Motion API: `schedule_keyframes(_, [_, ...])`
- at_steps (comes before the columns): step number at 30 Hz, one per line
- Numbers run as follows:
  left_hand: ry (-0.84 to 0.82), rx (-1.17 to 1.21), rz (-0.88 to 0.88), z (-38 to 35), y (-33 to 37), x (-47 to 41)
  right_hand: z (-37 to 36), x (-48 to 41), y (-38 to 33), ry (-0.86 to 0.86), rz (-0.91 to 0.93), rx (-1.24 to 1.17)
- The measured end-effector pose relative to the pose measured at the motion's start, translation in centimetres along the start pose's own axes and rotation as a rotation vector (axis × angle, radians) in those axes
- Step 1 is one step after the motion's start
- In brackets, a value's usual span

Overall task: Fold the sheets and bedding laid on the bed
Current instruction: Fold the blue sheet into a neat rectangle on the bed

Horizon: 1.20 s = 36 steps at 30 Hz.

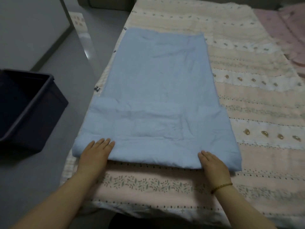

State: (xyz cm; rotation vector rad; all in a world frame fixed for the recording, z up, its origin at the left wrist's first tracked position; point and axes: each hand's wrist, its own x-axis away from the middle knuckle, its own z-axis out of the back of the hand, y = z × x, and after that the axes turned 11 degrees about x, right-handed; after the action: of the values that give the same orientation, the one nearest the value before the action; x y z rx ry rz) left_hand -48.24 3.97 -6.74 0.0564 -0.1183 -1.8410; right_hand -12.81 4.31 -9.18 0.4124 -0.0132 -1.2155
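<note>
A light blue quilt (158, 90) lies lengthwise on the bed, folded into a long strip. Its near end is doubled over into a thicker band. My left hand (96, 152) rests flat on the near left corner of that band, fingers straight. My right hand (213, 164) lies flat against the near right edge, fingers straight and together. Neither hand is curled round the cloth. A thin cord bracelet (221, 187) circles my right wrist.
A pink and white patterned bedspread (255, 100) covers the bed under the quilt. A pink blanket (283, 30) lies at the far right. A dark plastic bin (28, 109) stands on the grey floor to the left of the bed.
</note>
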Motion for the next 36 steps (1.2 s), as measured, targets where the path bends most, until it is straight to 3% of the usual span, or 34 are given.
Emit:
schedule_keyframes(6, [0.051,-0.012,-0.103,2.6,-0.4,2.4,4.4,1.1,0.7,-0.046,0.066,-0.024])
schedule_keyframes(11, [-0.030,0.124,-0.066,7.8,-2.2,-3.2,6.7,-3.9,2.8,-0.211,-0.050,-0.098])
schedule_keyframes(13, [-0.025,0.049,-0.073,10.8,-2.7,-6.4,7.2,-6.9,4.0,-0.230,-0.096,-0.052])
schedule_keyframes(19, [-0.142,0.109,0.140,14.5,-3.9,-14.9,8.5,-15.8,7.3,-0.176,-0.186,0.045])
schedule_keyframes(24, [-0.042,0.150,0.209,15.7,-6.0,-23.0,8.6,-25.2,10.3,-0.381,-0.254,0.130])
schedule_keyframes(27, [0.189,0.139,0.216,14.3,-8.2,-29.6,6.9,-31.4,12.0,-0.258,-0.304,0.141])
schedule_keyframes(29, [0.278,0.105,0.283,12.9,-8.9,-32.2,5.0,-34.1,12.3,-0.280,-0.352,0.137])
schedule_keyframes(32, [0.182,0.151,0.398,8.3,-8.2,-33.0,0.9,-35.2,10.3,-0.468,-0.386,0.107])
schedule_keyframes(36, [0.063,0.323,0.299,-0.1,-5.6,-28.7,-4.4,-31.8,5.5,-0.675,-0.317,-0.133])
